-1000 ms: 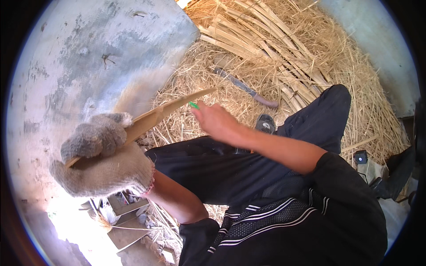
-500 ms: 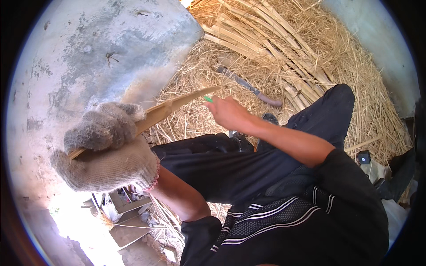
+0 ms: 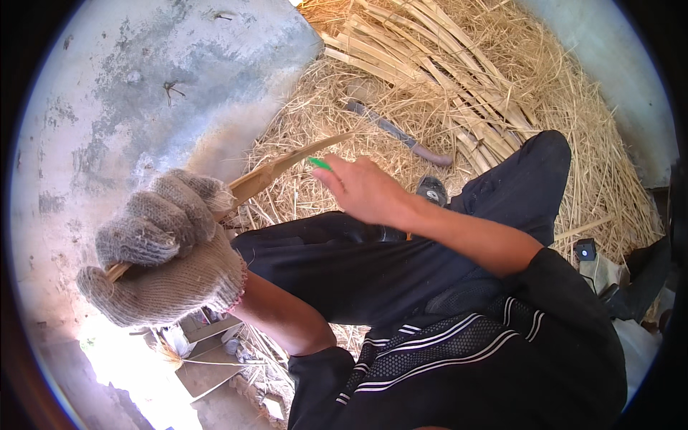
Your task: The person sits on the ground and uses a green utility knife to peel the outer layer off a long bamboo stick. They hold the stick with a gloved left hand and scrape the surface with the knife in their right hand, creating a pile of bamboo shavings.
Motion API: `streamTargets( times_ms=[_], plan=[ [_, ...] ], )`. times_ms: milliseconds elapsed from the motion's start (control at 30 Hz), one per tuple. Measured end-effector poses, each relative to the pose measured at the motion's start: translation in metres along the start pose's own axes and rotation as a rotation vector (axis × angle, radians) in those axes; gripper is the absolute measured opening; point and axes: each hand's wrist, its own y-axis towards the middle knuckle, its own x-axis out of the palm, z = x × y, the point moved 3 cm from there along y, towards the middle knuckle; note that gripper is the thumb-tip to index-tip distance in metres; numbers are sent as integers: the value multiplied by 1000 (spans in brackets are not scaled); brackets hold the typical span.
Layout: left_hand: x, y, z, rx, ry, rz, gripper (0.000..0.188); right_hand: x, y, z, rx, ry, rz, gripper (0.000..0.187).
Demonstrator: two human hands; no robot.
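Strip: pale tan, woody, long, tapering to a thin tip; runs through the left hand, tip end near the right hand. 
Left hand: in coarse grey knit glove, fingers curled tightly round the strip. 
Right hand: bare, fingers closed on a green piece, just beside the strip; contact unclear. 
Straw: loose, dry, thin-stemmed. 
Knife: slender, lying on straw.

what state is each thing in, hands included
Left hand: gloved, closed around the wooden strip
Right hand: bare, closed on the small green object
Wooden strip: held slanted, tapered far end
Small green object: gripped, partly hidden
Long-bladed tool: lying on straw-like litter
Pale strips: piled, lying lengthwise together
Straw-like litter: loose, scattered
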Motion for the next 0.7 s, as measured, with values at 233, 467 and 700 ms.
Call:
streamTargets(
  times_ms=[233, 467, 700],
  plan=[
    [3, 7, -5, 0, 16, 25, 56, 23, 31, 113, 90, -289, 107, 39],
    [-13, 6, 1, 39, 107, 98, 58, 33, 22, 38, -46, 10, 106, 38],
    [-9, 6, -4, 98, 239, 362, 60, 38, 42, 91, 76, -33, 159, 43]
  ],
)
